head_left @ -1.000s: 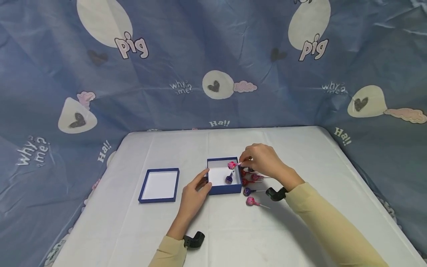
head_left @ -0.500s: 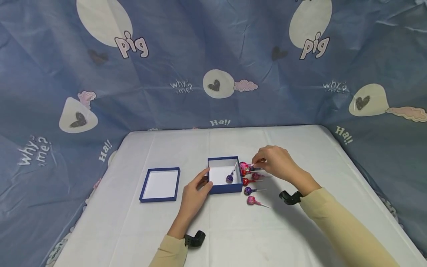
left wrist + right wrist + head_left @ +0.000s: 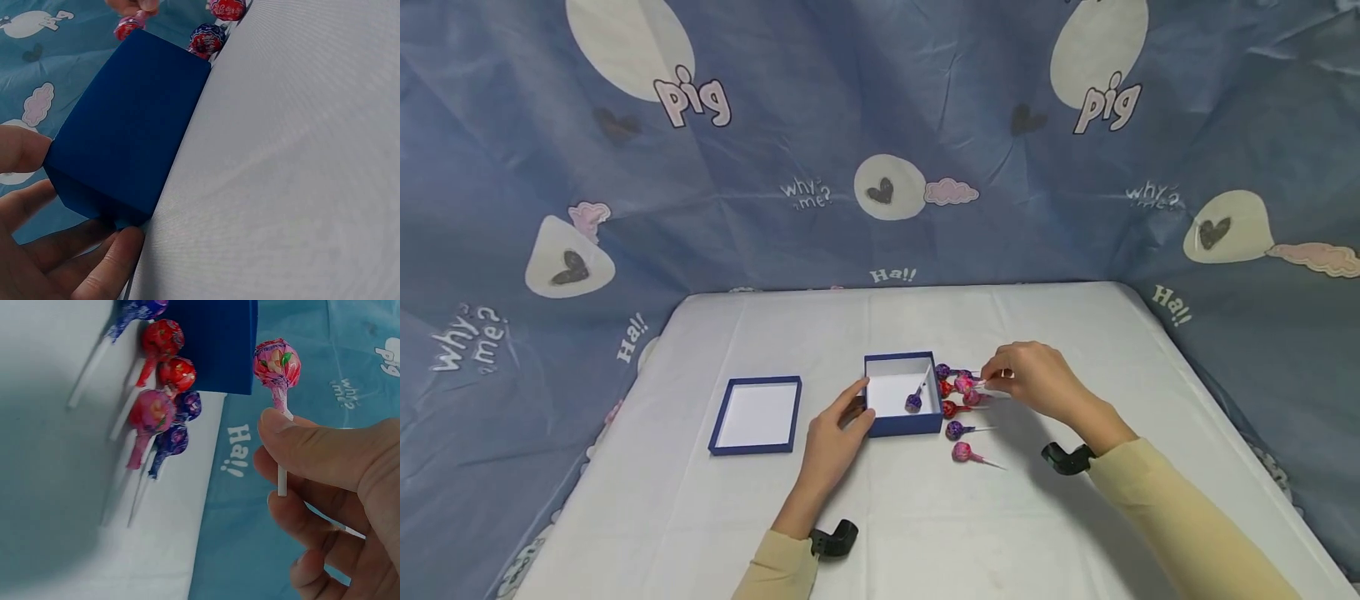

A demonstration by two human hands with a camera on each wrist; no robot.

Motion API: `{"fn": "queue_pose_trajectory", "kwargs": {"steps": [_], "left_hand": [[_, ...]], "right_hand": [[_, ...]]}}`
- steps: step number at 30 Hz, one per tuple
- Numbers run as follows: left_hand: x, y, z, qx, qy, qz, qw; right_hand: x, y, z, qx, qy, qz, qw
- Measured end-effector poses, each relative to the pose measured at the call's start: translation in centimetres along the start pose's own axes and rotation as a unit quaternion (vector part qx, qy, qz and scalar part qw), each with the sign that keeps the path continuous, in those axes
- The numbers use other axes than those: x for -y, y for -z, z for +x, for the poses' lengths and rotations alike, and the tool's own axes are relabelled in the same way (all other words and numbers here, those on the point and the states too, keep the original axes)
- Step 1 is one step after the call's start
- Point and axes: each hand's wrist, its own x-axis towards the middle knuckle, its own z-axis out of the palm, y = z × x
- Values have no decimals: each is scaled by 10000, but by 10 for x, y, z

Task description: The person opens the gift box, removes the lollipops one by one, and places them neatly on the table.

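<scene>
Between thumb and fingers, my right hand [image 3: 1037, 379] pinches the stick of a pink-wrapped lollipop [image 3: 277, 362], raised just right of an open blue box [image 3: 906, 425]. At the box's left end, my left hand [image 3: 835, 437] holds it, thumb by the near corner and fingers along the side wall. Inside the white interior lies one purple lollipop [image 3: 913, 403]. Against the box's right side lie several wrapped lollipops, among them a red lollipop [image 3: 951, 409], a purple lollipop [image 3: 954, 431] and a pink lollipop [image 3: 962, 452], sticks pointing right.
To the left, a shallow blue-rimmed lid [image 3: 756, 450] with a white inside lies on the white-covered table [image 3: 925, 525]. Behind the table hangs a blue printed cloth [image 3: 790, 125]. Both wrists carry small black cameras.
My right hand has moved from over the box out to its right, still with a pink lollipop between the fingers. My left hand stays at the box; the purple lollipop inside has settled.
</scene>
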Motion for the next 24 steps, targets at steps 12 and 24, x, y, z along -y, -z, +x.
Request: {"fn": "queue_pose_trajectory", "kwargs": {"steps": [12,24], "left_hand": [[0,0,0,69,-37,-119,9999],[1,0,1,38,-40,-38,10000]], "right_hand": [[-10,-14,-18,179,-78,-121,9997],[-22,-32,-36,256,-177,-58,9995]]}}
